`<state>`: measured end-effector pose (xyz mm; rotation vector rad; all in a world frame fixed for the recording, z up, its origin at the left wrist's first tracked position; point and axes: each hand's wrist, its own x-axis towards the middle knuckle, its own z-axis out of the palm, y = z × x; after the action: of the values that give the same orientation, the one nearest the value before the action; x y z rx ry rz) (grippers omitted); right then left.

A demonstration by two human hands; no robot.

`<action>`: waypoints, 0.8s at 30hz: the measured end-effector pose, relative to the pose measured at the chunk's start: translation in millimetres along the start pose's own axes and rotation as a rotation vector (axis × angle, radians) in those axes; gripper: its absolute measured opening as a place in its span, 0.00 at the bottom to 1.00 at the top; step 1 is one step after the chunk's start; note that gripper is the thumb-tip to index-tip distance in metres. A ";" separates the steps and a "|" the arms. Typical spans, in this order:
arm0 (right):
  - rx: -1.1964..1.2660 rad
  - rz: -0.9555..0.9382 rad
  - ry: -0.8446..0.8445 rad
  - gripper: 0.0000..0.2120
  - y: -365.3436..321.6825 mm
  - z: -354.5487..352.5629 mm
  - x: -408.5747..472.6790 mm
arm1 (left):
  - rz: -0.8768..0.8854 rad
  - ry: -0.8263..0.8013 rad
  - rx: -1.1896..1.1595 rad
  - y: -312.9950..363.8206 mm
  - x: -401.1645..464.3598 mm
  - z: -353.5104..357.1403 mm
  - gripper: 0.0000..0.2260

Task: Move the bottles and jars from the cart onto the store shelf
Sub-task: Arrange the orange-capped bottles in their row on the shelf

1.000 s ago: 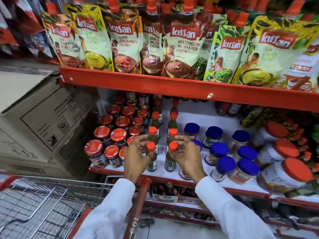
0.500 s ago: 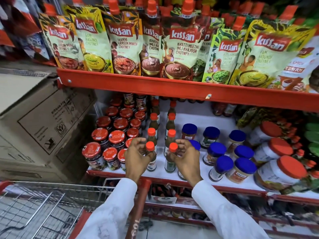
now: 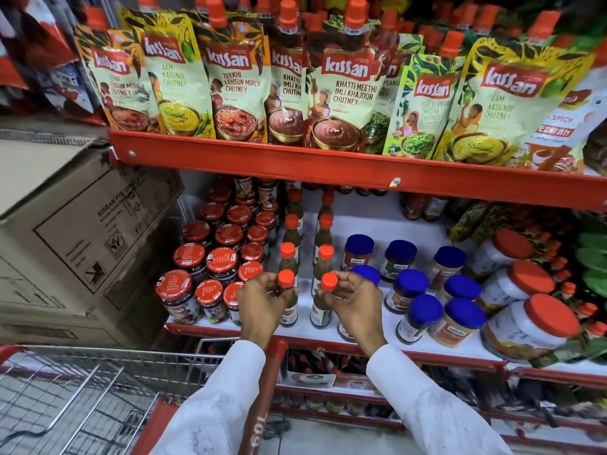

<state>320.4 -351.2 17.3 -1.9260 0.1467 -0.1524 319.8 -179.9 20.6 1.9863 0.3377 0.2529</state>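
Observation:
Two slim sauce bottles with orange caps stand at the front of the white shelf (image 3: 387,336). My left hand (image 3: 262,303) grips the neck of the left bottle (image 3: 289,310). My right hand (image 3: 354,307) grips the neck of the right bottle (image 3: 320,310). Both bottles are upright with their bases on the shelf. Behind them run two rows of like bottles (image 3: 290,224). The wire cart (image 3: 82,399) is at the lower left; its visible part holds no bottles.
Red-lidded jars (image 3: 210,257) crowd the shelf to the left of my hands, blue-lidded jars (image 3: 423,290) to the right, big red-lidded tubs (image 3: 532,326) farther right. Chutney pouches (image 3: 345,87) hang over the red upper shelf (image 3: 328,165). A cardboard box (image 3: 75,241) stands at left.
Both hands have stayed on the two front bottles' necks; the bottles have hardly shifted. The camera has dipped and moved slightly.

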 end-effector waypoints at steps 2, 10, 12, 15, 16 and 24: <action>0.014 0.012 -0.046 0.24 -1.1 -0.9 -0.2 | 0.008 -0.014 0.001 0.9 -0.7 -0.4 0.15; -0.045 0.008 0.010 0.27 -8.1 1.4 -4.7 | -0.003 -0.034 -0.005 6.0 -3.4 -3.1 0.14; -0.050 -0.005 0.047 0.20 -9.2 2.2 -8.1 | -0.003 -0.032 -0.013 6.3 -4.4 -3.4 0.14; -0.057 -0.035 0.054 0.12 -7.5 3.5 -10.4 | 0.008 -0.036 -0.001 6.2 -4.7 -3.4 0.12; -0.056 -0.043 0.055 0.12 -7.3 4.1 -10.4 | 0.015 -0.036 0.010 5.9 -4.6 -3.5 0.11; -0.048 -0.020 0.040 0.11 -4.2 9.3 -7.9 | 0.035 -0.048 0.050 2.2 -1.0 -5.3 0.10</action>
<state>314.5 -339.7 17.7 -1.9739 0.1592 -0.2027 317.4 -176.6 24.8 2.0452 0.2812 0.2211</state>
